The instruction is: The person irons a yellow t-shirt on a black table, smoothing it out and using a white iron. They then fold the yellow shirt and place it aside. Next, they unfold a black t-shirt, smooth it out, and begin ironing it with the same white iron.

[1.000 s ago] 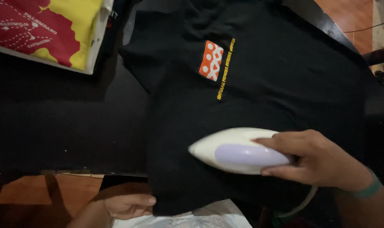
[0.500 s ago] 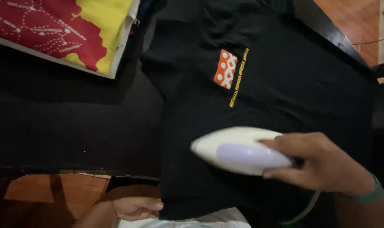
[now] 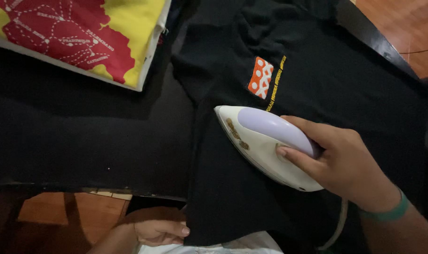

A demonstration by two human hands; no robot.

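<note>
- right hand wrapped around lilac handle of white iron, soleplate flat on black shirt, nose just below the orange chest patch
- left hand pinches shirt hem at desk near edge
- red-yellow printed cloth at far left corner

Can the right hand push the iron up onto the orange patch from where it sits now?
Probably yes: the right hand grips the iron, its tip just below the orange patch, with only flat black shirt between.
</note>
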